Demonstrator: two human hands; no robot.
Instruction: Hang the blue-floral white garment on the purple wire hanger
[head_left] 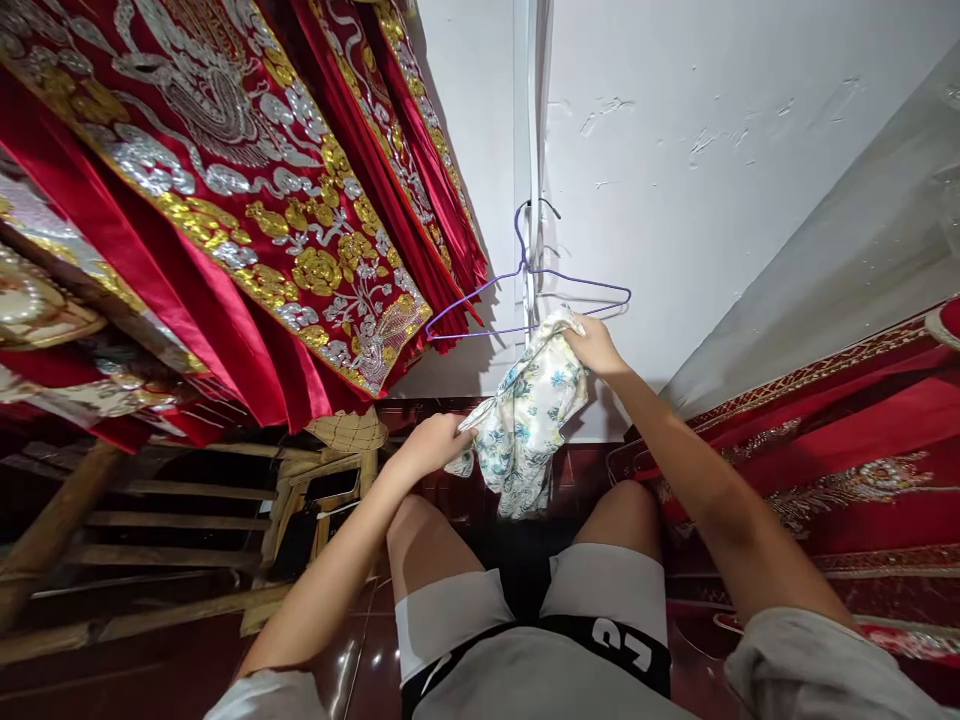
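A white floral garment [529, 415] with blue and green leaf prints hangs between my two hands, bunched in folds above my knees. My left hand [433, 445] is closed on its lower left edge. At the garment's upper right, my right hand [592, 345] pinches the cloth. Just above it a purple wire hanger [480, 293] hangs by its hook against the wall. The garment's top overlaps the hanger's lower bar; I cannot tell whether they touch. The garment's exact kind is hidden by the folds.
Red satin cloths [315, 250] with gold and silver sequins hang on the left. Below them stands a bamboo chair [180, 520]. Red embroidered fabric [862, 450] lines the right side. A white wall [675, 130] with a vertical pipe [532, 120] rises ahead.
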